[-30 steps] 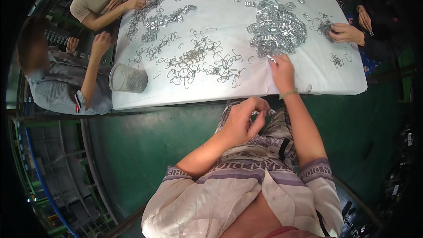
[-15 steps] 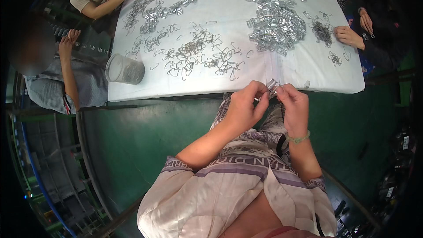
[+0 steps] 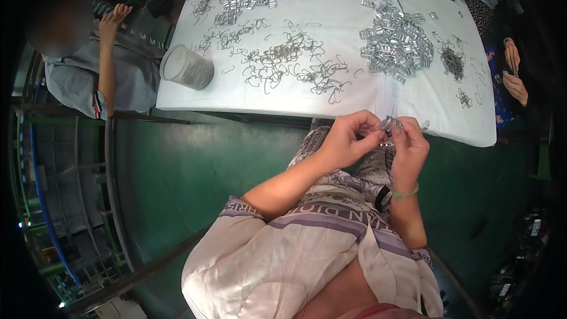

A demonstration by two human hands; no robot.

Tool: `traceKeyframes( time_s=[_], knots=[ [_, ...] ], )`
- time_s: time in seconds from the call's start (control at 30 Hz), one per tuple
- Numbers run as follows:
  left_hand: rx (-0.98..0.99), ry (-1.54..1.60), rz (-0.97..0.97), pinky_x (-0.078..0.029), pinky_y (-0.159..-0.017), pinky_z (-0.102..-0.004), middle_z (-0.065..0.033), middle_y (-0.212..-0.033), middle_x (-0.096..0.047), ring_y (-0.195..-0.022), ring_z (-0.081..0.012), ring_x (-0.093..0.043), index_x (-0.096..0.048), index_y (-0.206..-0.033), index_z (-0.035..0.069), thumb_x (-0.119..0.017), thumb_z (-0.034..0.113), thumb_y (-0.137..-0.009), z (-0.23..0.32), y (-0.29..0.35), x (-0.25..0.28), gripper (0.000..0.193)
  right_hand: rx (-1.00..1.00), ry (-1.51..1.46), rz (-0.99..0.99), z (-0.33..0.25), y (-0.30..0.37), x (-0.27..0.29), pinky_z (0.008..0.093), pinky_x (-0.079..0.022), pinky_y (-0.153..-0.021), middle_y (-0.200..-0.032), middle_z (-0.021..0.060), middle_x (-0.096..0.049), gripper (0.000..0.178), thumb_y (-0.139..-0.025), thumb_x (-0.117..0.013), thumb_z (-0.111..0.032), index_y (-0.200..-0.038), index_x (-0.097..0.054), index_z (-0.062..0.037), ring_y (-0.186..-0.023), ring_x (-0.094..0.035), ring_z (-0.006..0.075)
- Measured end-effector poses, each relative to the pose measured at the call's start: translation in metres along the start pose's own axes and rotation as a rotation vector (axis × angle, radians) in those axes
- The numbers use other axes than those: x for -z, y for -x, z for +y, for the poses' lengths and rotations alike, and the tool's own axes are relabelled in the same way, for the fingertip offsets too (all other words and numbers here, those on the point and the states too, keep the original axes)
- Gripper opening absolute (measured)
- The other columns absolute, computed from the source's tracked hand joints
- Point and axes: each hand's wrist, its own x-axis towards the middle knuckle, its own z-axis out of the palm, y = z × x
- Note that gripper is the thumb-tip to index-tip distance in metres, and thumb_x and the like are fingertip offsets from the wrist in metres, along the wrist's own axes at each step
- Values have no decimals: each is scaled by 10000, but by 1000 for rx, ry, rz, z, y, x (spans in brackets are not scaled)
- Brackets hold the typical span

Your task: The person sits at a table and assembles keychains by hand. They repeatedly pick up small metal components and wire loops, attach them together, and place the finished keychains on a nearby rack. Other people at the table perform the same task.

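Note:
Just beyond the table's near edge, a small silver metal buckle point(image 3: 391, 123) is held up between my two hands. My left hand point(image 3: 353, 140) has its thumb and fingers pinched together at the buckle's left side. From the right, my right hand point(image 3: 410, 149) grips the buckle, thumb in front and fingers curled behind. Another small shiny metal piece point(image 3: 387, 144) shows just below, between the hands; its kind is too small to tell. On the table ahead lie a heap of similar buckles point(image 3: 397, 44) and, to its left, a loose spread of bent wire hooks point(image 3: 289, 59).
A translucent plastic tub point(image 3: 177, 65) with wire pieces lies tipped at the white-covered table's point(image 3: 266, 99) left corner. More buckles point(image 3: 245, 5) are at the far left, and dark wire pieces point(image 3: 452, 64) at right. Other people's hands point(image 3: 514, 80) are along both sides.
The view has shifted, so the table sits differently in it. The buckle has turned in my fingers, and my right hand's fingers now reach further around it.

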Motion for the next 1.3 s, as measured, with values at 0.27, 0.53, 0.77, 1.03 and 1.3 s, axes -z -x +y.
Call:
traceKeyframes(
  time_s=[0.27,0.53,0.77,1.03,1.3],
  knots=[
    [14,24,-133,-477,-701,-220,-27,-833,-668,-772,-64,-596,-636,-868,4,-666,5,-800,12,-3,11,74,100,-110,-166,-1,-7,14,243,-411,-675,-835,72,-568,95,-841,-636,-38,-840,-599,50,-766,-517,143],
    [-65,-532,152,-486,-731,-262,-58,-831,-677,-789,-124,-621,-682,-852,19,-687,53,-799,18,-1,74,63,132,-25,-156,5,5,30,258,-405,-710,-844,81,-562,139,-844,-645,-77,-834,-592,51,-791,-511,163],
    [36,-1045,805,-507,-642,-283,-115,-795,-702,-694,-162,-659,-708,-821,9,-701,91,-783,-2,-1,230,91,63,69,-109,9,12,49,228,-398,-661,-869,72,-568,113,-847,-641,-57,-864,-609,50,-779,-505,134],
    [28,-1608,556,-515,-665,-413,-130,-787,-654,-742,-308,-643,-683,-728,44,-615,88,-742,-9,-28,283,82,44,124,-106,0,15,45,230,-401,-663,-855,74,-560,84,-841,-631,-28,-847,-605,52,-772,-507,141],
    [5,-1825,292,-518,-683,-422,-146,-781,-650,-743,-333,-641,-653,-732,34,-594,90,-735,-9,-42,291,82,7,108,-111,2,22,38,229,-402,-663,-853,66,-564,101,-836,-647,-41,-847,-606,50,-768,-507,136]
  ],
)
